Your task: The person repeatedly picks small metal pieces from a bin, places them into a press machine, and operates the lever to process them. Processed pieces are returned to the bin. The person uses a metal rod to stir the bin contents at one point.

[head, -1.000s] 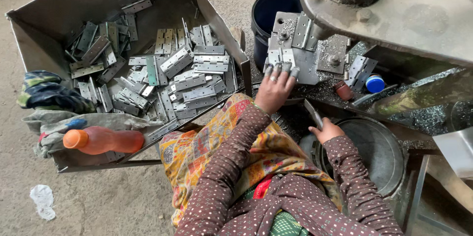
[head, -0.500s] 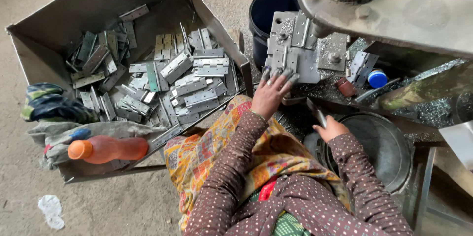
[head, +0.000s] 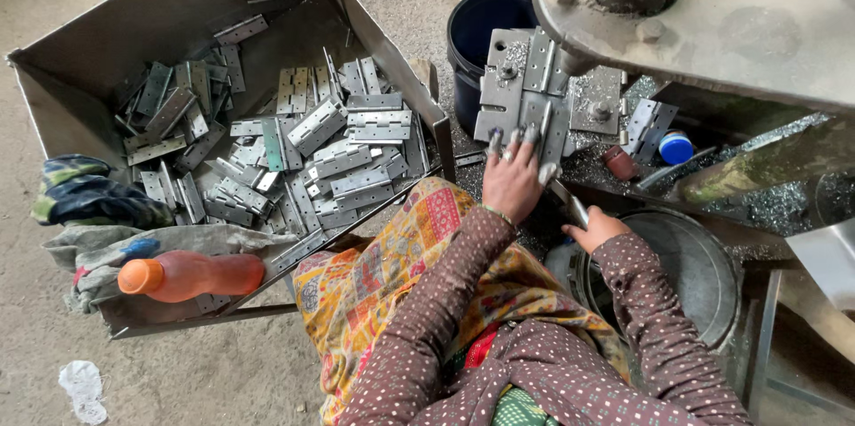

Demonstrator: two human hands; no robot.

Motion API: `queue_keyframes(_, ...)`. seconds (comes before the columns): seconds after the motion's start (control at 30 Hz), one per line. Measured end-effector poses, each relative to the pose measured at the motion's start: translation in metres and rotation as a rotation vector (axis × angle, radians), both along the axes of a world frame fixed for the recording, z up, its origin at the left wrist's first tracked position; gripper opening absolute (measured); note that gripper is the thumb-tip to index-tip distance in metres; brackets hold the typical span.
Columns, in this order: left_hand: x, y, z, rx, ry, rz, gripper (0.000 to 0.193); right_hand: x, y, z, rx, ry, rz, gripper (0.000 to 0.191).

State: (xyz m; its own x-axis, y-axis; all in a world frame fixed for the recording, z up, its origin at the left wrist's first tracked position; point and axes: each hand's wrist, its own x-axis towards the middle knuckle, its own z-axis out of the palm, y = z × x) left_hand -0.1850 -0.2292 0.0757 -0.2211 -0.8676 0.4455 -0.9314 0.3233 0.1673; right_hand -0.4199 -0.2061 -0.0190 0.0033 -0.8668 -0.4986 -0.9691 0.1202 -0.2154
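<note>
My left hand (head: 513,177) lies flat with spread fingers on a metal hinge (head: 537,120) resting on the grey steel plate (head: 508,88) of a press machine (head: 712,8). A thin metal strip or tool (head: 570,205) pokes out of my right hand (head: 595,230), which grips it just below the plate's near edge, above a round metal pan (head: 699,275). Both sleeves are brown with pale dots. A patterned yellow and red cloth (head: 392,266) covers my lap.
A large grey metal bin (head: 169,8) at left holds several loose hinges (head: 312,150). An orange bottle (head: 191,275) and bundled cloths (head: 85,190) sit at its near corner. A dark blue bucket (head: 485,34) stands behind the plate. Metal shavings (head: 766,199) and a blue cap (head: 676,148) lie at right.
My left hand stays on the hinge on the plate, fingers shifting slightly. My right hand keeps its hold on the strip. The view has shifted a little.
</note>
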Motion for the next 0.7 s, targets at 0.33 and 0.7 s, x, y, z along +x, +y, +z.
queue_keyframes(0.33, -0.008, -0.036, -0.005, 0.034, 0.004, 0.064, 0.035, 0.000, 0.025, -0.019, -0.075, -0.029, -0.044, 0.061)
queue_keyframes(0.7, -0.006, -0.031, -0.011, 0.104, 0.051, 0.013, 0.030, 0.009, 0.053, -0.050, -0.309, -0.155, -0.074, 0.069)
